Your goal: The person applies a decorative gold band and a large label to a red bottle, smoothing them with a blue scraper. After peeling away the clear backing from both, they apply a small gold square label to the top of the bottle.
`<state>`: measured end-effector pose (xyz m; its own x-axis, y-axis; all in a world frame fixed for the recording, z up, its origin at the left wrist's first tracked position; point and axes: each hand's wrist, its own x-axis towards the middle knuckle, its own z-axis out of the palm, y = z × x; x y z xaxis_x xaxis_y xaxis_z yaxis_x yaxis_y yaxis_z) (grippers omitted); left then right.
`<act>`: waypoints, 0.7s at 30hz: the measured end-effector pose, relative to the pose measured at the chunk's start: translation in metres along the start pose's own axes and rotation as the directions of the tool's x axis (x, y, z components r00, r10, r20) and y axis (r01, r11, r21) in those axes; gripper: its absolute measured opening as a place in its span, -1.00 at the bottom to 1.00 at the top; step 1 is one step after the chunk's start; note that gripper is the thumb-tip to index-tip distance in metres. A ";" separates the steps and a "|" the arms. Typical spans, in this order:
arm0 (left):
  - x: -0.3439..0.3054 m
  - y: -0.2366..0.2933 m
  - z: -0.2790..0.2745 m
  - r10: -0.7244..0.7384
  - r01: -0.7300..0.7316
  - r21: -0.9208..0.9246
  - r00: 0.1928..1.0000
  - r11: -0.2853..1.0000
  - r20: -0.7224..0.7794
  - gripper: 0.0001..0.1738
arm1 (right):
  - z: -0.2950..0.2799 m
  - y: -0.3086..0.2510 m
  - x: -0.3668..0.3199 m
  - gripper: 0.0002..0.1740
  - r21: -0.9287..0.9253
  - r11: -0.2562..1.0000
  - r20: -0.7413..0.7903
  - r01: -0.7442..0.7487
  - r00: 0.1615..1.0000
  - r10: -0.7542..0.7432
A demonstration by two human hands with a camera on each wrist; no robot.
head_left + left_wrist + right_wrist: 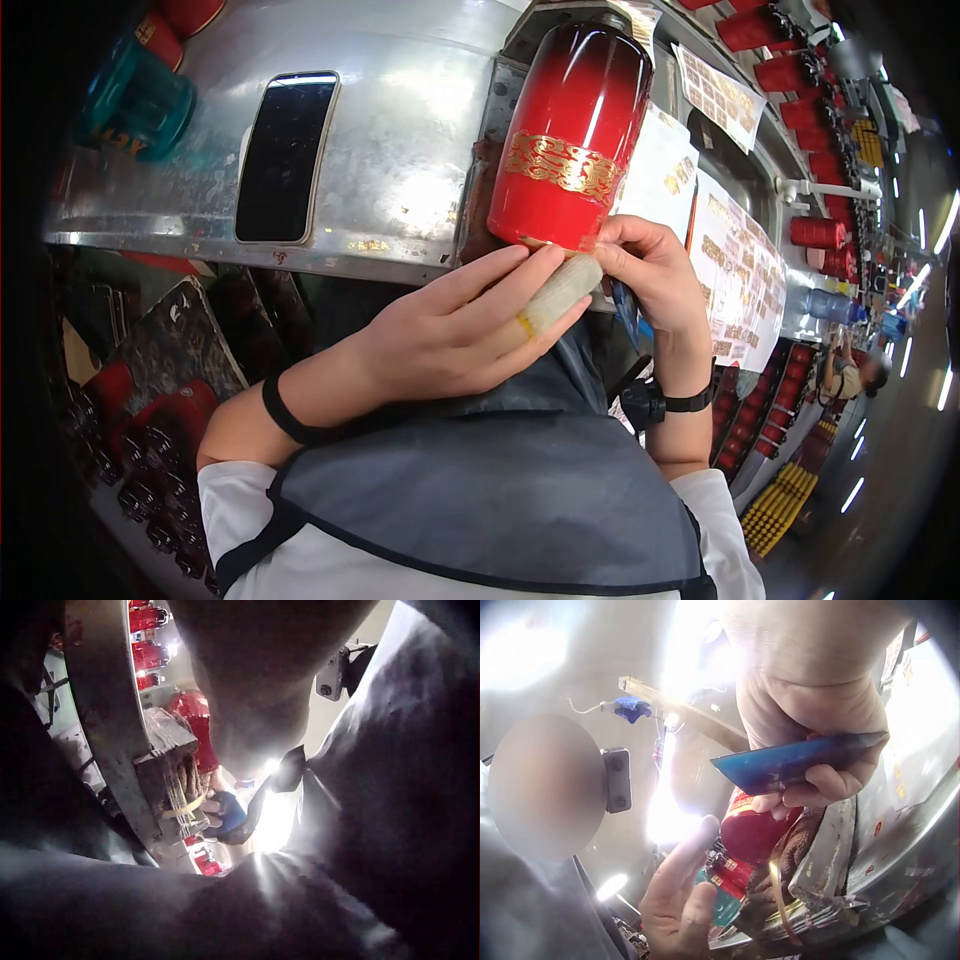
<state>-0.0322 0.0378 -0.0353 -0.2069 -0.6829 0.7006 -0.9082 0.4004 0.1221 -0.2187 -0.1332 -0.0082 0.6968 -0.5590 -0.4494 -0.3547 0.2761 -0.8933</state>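
Observation:
A glossy red bottle (575, 105), dark toward its neck and banded with a gold pattern (562, 165), lies on its side with its base toward me. My left hand (450, 325) reaches to the base with fingers extended; one finger wears a pale wrap (560, 295). At the base's right edge, my right hand (650, 270) has its thumb and index finger together at the bottle. In the right wrist view, that hand's other fingers curl round a flat blue scraper (780, 766). A brown cloth (799, 844) lies under the bottle.
On the metal table (400, 90) left of the bottle lies a black phone (287, 157), with a teal container (140, 100) beyond it. Printed gold-pattern sheets (735, 275) lie at the right. Red bottles (825, 160) line the far right, where another person (850, 375) is visible.

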 end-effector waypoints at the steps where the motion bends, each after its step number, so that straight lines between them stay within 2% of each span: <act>1: 0.002 0.000 0.003 0.032 -0.033 0.025 0.999 0.999 0.018 -0.66 | -0.001 0.003 0.001 -0.88 -0.007 1.000 0.007 0.023 1.000 -0.023; 6: -0.002 0.000 0.004 0.015 -0.015 0.031 1.000 0.999 0.011 -0.67 | -0.001 0.003 0.000 -0.87 -0.014 0.999 0.001 0.034 0.999 -0.034; 8: -0.006 0.001 -0.001 -0.026 0.024 0.083 1.000 0.996 0.014 -0.69 | -0.002 0.005 0.001 -0.86 -0.051 0.997 0.018 0.053 0.998 -0.052; 10: -0.008 0.003 -0.005 -0.058 0.056 0.052 0.997 0.997 0.042 -0.69 | -0.001 0.006 0.002 -0.86 -0.042 0.997 0.016 0.057 0.998 -0.056; 14: -0.013 0.003 -0.008 -0.155 0.156 -0.013 0.985 0.988 0.076 -0.62 | -0.002 0.008 0.002 -0.85 -0.036 0.997 0.017 0.067 0.998 -0.066; 16: -0.013 0.002 -0.009 -0.252 0.254 -0.048 0.967 0.966 0.046 -0.60 | -0.002 0.008 0.002 -0.85 -0.031 0.997 0.016 0.066 0.998 -0.065; 17: -0.013 0.002 -0.010 -0.286 0.290 -0.078 0.957 0.954 0.054 -0.52 | -0.001 0.008 0.002 -0.85 -0.029 0.997 0.016 0.065 0.998 -0.065; 21: -0.015 -0.001 -0.013 -0.330 0.334 -0.071 0.941 0.940 0.070 -0.57 | 0.000 0.005 0.001 -0.85 -0.024 0.998 0.009 0.053 0.999 -0.053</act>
<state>-0.0229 0.0558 -0.0367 0.0790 -0.8178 0.5700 -0.8969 0.1912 0.3988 -0.2194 -0.1321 -0.0132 0.7203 -0.5656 -0.4015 -0.3320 0.2270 -0.9155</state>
